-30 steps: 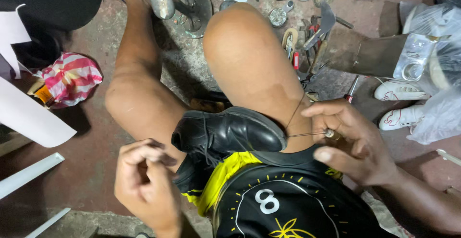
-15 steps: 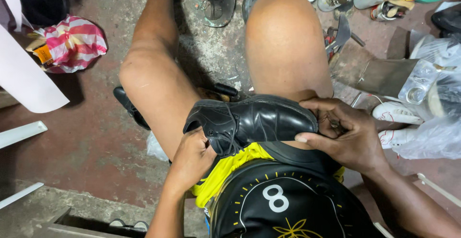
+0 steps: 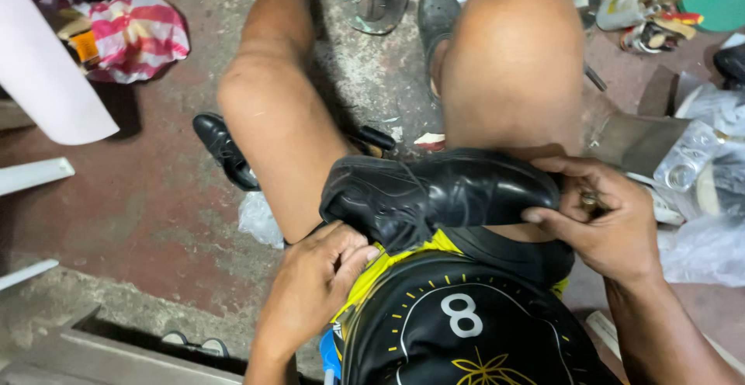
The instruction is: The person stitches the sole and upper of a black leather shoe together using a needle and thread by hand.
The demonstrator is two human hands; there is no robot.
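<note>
A black leather shoe lies sideways across my lap, resting on my right thigh. My right hand grips its right end, thumb along the lower edge and fingers over the top, with a small metal piece pinched between the fingers. My left hand is curled against the shoe's lower left edge, fingertips tucked under it beside my yellow and black shorts. No thread shows between the hands.
A second black shoe lies on the red concrete floor by my left leg. A pink striped bag and a white sheet sit far left. Tools and cans are at the top right, with clear plastic bags below them.
A second ago my hands were apart, pulling a thread taut from the shoe. Both have since closed in on the shoe, which has turned to lie across my lap.
</note>
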